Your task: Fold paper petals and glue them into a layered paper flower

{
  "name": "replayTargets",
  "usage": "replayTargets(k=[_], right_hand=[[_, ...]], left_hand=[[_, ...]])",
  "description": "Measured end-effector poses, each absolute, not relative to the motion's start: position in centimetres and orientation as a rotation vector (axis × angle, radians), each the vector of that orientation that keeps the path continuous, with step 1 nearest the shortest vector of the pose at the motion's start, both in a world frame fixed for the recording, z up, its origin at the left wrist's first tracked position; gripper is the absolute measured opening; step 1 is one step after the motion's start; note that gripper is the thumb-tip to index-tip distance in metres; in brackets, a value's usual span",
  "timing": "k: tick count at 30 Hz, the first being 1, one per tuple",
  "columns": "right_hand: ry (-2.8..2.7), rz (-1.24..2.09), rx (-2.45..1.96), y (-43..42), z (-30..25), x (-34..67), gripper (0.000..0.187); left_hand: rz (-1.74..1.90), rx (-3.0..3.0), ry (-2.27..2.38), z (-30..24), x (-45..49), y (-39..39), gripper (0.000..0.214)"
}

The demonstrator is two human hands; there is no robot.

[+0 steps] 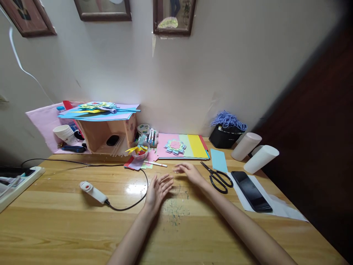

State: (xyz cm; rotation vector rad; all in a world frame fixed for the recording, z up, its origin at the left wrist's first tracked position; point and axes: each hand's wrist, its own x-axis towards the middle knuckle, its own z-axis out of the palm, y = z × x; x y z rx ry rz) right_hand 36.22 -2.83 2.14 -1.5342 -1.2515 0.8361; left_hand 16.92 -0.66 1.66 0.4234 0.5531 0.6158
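My left hand (pixel 159 192) is over the middle of the wooden table (pixel 82 235), palm partly turned up, fingers spread and holding nothing. My right hand (pixel 189 173) is a little farther off to the right, its fingers stretched out and slightly blurred, with nothing visible in them. Dark green specks (pixel 175 211) are scattered on the wood between my forearms. Just beyond my hands are a white marker (pixel 156 163) and a layered paper flower (pixel 175 146) on coloured paper sheets (pixel 200 146). Black-handled scissors (pixel 217 177) lie beside my right forearm.
A corded white device (pixel 93 193) lies at left, its black cable curving toward my left hand. A phone (pixel 250 191), a blue paper piece (pixel 218 160) and two white rolls (pixel 261 159) are at right. Behind stand a box (pixel 132 129), a bowl of scraps (pixel 140 151) and a yarn-topped container (pixel 224 137).
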Motion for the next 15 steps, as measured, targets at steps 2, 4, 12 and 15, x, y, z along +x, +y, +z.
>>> replayTargets(k=[2,4,12,15], right_hand=[[-1.159,0.710,-1.622,-1.4,1.6,38.5,0.024],[-1.072,0.616,-1.703,0.3,1.0,40.7,0.025],[-0.989,0.607,-1.892,5.3,-0.1,43.5,0.029],[-1.028,0.563,-1.924,5.4,-0.5,42.4,0.028]], left_hand=[[0.718,0.353,0.656,1.5,16.6,-0.2,0.034],[0.766,0.276,0.700,1.4,16.4,0.2,0.029],[0.742,0.136,0.690,1.3,16.2,0.6,0.021],[0.748,0.120,0.675,1.4,16.2,0.5,0.018]])
